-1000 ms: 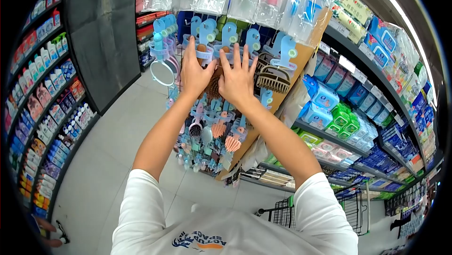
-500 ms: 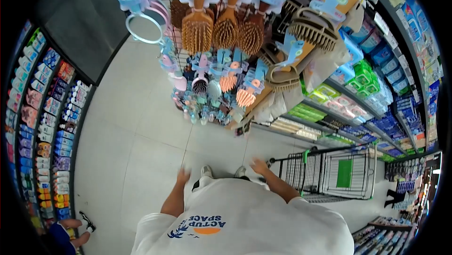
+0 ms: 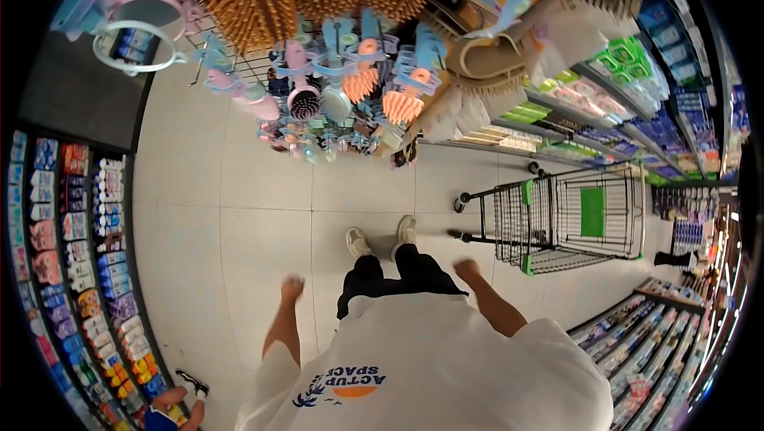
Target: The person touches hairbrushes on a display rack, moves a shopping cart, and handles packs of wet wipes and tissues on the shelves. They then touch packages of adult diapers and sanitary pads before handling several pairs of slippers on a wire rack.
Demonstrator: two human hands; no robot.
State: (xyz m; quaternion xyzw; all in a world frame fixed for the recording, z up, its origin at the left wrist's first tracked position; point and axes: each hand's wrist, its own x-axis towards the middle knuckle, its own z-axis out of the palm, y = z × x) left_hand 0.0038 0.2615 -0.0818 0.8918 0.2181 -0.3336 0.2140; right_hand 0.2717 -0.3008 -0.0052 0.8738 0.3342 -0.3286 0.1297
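My left hand (image 3: 293,287) hangs in the air at my side, fingers curled, with nothing seen in it. On the other side, my right hand (image 3: 467,270) is also lowered with curled fingers and looks to hold nothing. It is the hand nearest the shopping cart (image 3: 590,212), a black wire one with green parts, and does not touch it. Ahead of me a rack holds brown paddle hairbrushes (image 3: 249,3), a small orange hairbrush (image 3: 404,103), a round white-framed mirror (image 3: 137,47) and a brown claw clip (image 3: 485,65).
Shelves of bottles and packs (image 3: 76,256) line the left. Packaged goods fill the right shelf (image 3: 613,109), with another shelf (image 3: 652,343) at lower right. Another person's leg and shoe (image 3: 191,387) show at lower left. Pale floor tiles (image 3: 263,240) lie around my feet.
The hairbrush rack has come closer and shifted up in view. My hands, blurred before, show more clearly with curled fingers. More of my legs and shoes shows, and the cart appears higher.
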